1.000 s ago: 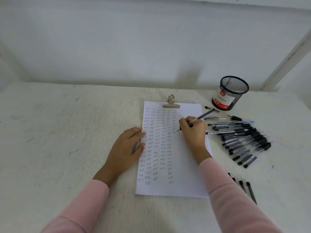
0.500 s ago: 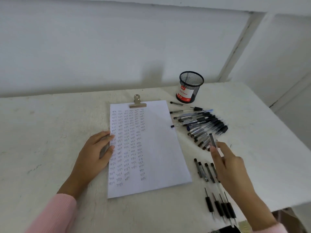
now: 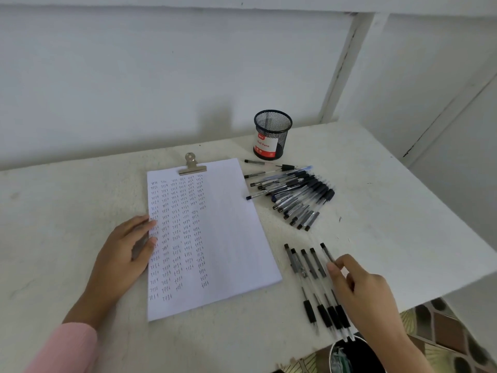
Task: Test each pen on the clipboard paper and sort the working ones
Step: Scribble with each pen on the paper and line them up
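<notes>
Near the right edge of the rough white table, my right hand pinches a thin clear-plastic ballpoint pen between thumb and forefinger. It sits at the right end of a row of pens of the same kind, lying side by side with their black rubber grips at the near ends. Well apart on the left, my left hand lies flat, fingers straight, on the left edge of the white sheet of paper, which is covered in small written words and held by a silver metal clip at its far end. A loose heap of black-capped pens lies right of the sheet, with a black wire-mesh cup standing beyond it. I judge the pen light and stiff, with a smooth round barrel that may slip or roll once released, so it wants laying flat beside its neighbours. The rubber sleeve should give the surest hold for writing, while the bare barrel does for carrying.
</notes>
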